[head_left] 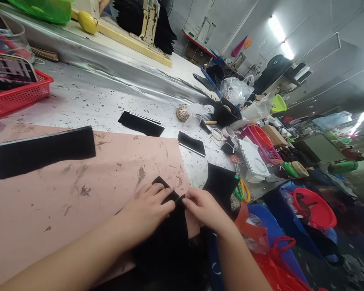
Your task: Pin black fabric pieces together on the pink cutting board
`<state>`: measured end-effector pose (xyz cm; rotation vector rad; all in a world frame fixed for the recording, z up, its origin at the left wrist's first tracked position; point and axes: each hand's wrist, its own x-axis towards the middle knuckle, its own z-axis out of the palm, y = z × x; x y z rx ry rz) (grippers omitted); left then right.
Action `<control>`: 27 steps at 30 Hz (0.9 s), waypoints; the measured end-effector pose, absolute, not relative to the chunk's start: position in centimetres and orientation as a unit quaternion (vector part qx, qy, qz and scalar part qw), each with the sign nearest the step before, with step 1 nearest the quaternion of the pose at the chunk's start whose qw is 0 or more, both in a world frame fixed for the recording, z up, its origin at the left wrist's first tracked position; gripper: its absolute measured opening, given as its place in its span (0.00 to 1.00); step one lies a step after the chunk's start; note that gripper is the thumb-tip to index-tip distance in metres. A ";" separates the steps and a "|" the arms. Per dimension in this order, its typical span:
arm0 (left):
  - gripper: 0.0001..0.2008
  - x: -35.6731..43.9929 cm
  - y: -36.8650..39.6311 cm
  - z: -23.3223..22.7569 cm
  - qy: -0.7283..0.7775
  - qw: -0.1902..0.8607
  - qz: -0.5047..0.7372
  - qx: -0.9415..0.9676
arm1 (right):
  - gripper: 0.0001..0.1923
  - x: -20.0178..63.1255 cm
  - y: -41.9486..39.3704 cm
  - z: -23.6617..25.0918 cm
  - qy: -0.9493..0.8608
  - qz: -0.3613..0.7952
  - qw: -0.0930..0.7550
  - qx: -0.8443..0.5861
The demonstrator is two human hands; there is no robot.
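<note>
Near the front edge of the table, a black fabric piece (170, 232) lies partly on a stained pink sheet (115, 178). My left hand (153, 204) presses on this fabric, fingers bent over its upper part. Thumb and fingers of my right hand (202, 206) pinch its right edge, close to my left fingertips. Another black piece (220, 184) lies just beyond my right hand. A long black strip (44, 151) with a pale edge rests at the left of the sheet. Two stacks of smaller black strips (142, 123) (191, 143) sit past the sheet's far edge.
A red basket (21, 95) with a phone (10, 72) stands at far left. Scissors (242, 190) and a spiral notebook (253, 157) lie at the right. Blue bins (273, 226) and a red bag (279, 262) are below the right edge. A cream machine base (133, 42) stands behind.
</note>
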<state>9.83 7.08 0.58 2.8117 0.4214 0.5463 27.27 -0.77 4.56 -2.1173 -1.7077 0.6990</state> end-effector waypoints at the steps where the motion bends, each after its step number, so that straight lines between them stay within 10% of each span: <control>1: 0.03 9.8 7.1 0.6 0.145 0.122 0.188 0.964 | 0.10 27.1 -0.6 4.7 -0.599 0.239 0.153 -0.749; 19: 0.04 9.7 7.2 0.6 0.148 0.111 0.196 0.963 | 0.10 25.9 0.2 4.9 -0.575 0.159 0.076 -0.799; 27: 0.05 8.7 9.0 0.6 0.099 0.210 0.158 0.960 | 0.16 25.7 -3.4 0.8 -0.721 -0.078 0.268 -0.635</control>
